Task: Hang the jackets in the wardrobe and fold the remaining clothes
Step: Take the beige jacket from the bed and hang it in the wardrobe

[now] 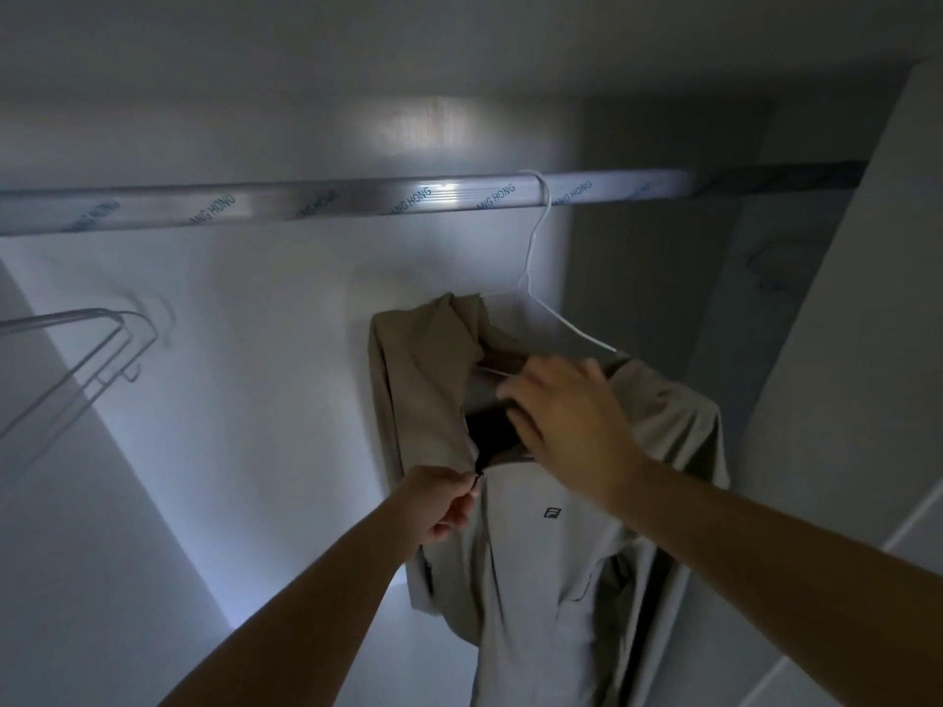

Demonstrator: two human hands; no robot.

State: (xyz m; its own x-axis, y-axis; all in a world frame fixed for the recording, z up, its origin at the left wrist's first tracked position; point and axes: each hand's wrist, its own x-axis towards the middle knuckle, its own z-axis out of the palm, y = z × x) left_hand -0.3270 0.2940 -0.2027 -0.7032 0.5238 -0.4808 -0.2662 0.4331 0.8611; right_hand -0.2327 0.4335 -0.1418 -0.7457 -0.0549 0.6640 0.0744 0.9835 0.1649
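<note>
rail [357, 201]: glossy metal | jacket [556, 553]: matt cloth | hanger [536, 257]: smooth wire

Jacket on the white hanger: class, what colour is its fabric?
Beige jacket, with a small dark logo on the chest; seen best in the head view.

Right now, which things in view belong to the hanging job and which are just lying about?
In the job: beige jacket; zip pull, pinched by the left hand; right hand, gripping the jacket's collar; white hanger; rail.
Just there: empty hangers at the left.
</note>
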